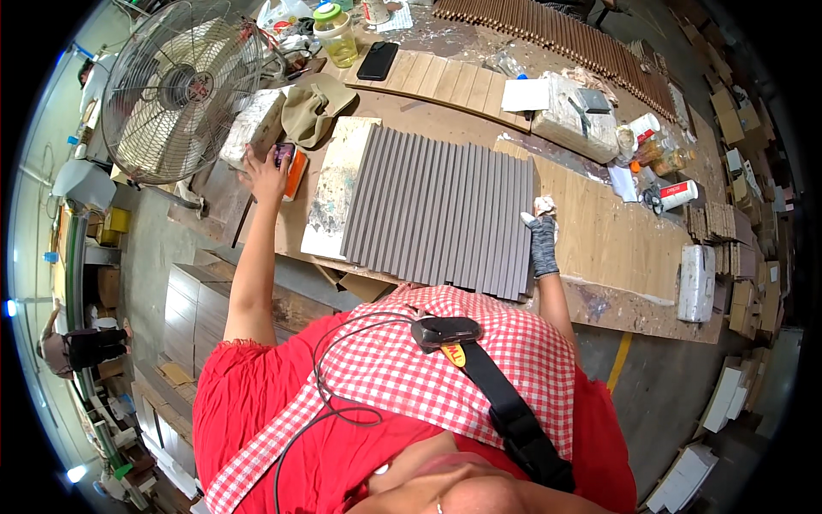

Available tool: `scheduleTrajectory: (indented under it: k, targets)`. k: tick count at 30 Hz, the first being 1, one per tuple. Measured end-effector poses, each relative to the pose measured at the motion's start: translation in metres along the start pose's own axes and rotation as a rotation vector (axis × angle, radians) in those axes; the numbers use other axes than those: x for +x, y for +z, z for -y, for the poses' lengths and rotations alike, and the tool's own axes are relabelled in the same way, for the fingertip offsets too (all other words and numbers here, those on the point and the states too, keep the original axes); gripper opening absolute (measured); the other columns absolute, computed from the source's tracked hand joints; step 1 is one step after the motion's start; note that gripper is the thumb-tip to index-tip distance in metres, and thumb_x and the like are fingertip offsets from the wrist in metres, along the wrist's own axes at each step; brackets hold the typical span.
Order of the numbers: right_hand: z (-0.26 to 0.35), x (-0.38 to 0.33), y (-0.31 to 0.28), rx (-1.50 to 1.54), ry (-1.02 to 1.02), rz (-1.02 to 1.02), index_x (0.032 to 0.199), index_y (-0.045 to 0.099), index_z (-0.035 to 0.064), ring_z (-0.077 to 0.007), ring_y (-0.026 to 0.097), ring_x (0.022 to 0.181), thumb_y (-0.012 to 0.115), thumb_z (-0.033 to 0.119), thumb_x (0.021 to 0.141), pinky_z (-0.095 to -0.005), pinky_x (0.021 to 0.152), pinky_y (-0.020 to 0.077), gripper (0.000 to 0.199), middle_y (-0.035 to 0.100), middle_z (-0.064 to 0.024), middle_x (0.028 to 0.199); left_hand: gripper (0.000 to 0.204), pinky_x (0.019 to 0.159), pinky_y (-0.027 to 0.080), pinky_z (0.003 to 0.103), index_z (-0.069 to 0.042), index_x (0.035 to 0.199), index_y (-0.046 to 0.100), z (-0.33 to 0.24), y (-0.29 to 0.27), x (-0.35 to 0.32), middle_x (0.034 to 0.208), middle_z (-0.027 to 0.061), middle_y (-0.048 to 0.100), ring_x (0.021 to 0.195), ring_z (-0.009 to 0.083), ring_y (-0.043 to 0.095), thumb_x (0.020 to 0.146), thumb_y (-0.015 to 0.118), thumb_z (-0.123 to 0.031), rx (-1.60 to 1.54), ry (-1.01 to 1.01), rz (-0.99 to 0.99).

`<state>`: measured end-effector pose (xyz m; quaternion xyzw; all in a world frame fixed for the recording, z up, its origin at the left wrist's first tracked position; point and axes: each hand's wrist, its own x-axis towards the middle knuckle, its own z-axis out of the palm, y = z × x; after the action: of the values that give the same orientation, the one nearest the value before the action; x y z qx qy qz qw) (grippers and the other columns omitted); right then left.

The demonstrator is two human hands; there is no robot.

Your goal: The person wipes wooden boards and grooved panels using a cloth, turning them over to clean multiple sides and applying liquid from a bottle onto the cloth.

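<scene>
A stack of grey grooved strips (441, 214) lies on the worktable in front of me, its left side over a paint-stained pale board (330, 193). My left hand (266, 177) is bare, its fingers apart. It touches the edge of a small dark thing with a purple face (283, 154), which rests by an orange item (296, 176); their kind is unclear. At the stack's right edge, my right hand (541, 242), in a grey knit glove with white fingertips, is closed around a crumpled white rag (545, 205).
A caged fan (184, 90) stands at the left beside a tan cap (317, 110). Behind the stack are a black phone (378, 61), a lidded jar (335, 38) and wrapped white blocks (574, 116). Wooden panels (616, 227) lie to the right, near bottles.
</scene>
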<state>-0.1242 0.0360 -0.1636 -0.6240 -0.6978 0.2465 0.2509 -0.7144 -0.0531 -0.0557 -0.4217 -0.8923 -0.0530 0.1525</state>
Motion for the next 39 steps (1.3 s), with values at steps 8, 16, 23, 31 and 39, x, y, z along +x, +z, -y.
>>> scheduleTrajectory:
  k: [8,16,23,31,39]
  targets:
    - [-0.021,0.006,0.01,-0.179,-0.074,-0.036,0.128,0.046,0.0013,-0.0318,0.045,0.12,0.069,0.037,0.076,-0.0351,0.104,0.0332,0.066,0.048,-0.0183,0.13,0.051,0.101,0.016,0.063,-0.029,0.13,0.049,-0.004,0.0,0.002,0.147,0.0135,0.018,0.133,0.0337,0.02,0.087,0.044,-0.055,-0.016,0.02,0.001]
    - [0.001,0.003,-0.003,-0.08,0.021,0.032,0.126,0.047,0.0007,-0.0323,0.047,0.118,0.068,0.035,0.078,-0.0362,0.102,0.0353,0.063,0.05,-0.019,0.127,0.05,0.1,0.018,0.062,-0.029,0.13,0.049,-0.004,0.001,-0.001,0.147,0.0131,0.018,0.13,0.0348,0.022,0.087,0.045,-0.055,-0.027,0.018,-0.009]
    - [0.0,0.0,-0.002,-0.048,-0.061,-0.047,0.127,0.047,0.0011,-0.0305,0.045,0.121,0.068,0.034,0.078,-0.0357,0.104,0.0326,0.063,0.048,-0.0177,0.13,0.049,0.099,0.019,0.061,-0.028,0.128,0.051,-0.003,0.006,0.0,0.148,0.0122,0.016,0.129,0.0345,0.024,0.087,0.045,-0.055,-0.012,0.035,-0.007]
    - [0.008,-0.003,-0.007,0.106,0.065,0.046,0.127,0.047,0.0021,-0.029,0.044,0.121,0.067,0.036,0.078,-0.0349,0.105,0.0317,0.063,0.048,-0.0153,0.131,0.051,0.098,0.022,0.06,-0.029,0.13,0.05,-0.004,-0.001,-0.004,0.149,0.011,0.016,0.13,0.0348,0.024,0.086,0.046,-0.055,-0.019,0.007,-0.004]
    - [-0.012,-0.002,0.008,-0.337,-0.192,-0.176,0.106,0.056,0.004,-0.0313,0.058,0.092,0.063,0.039,0.079,-0.0384,0.083,0.0456,0.045,0.058,-0.0187,0.103,0.055,0.093,0.027,0.064,-0.029,0.133,0.045,-0.022,-0.002,-0.002,0.15,0.0114,0.017,0.131,0.0375,0.026,0.084,0.05,-0.054,-0.103,-0.002,-0.044]
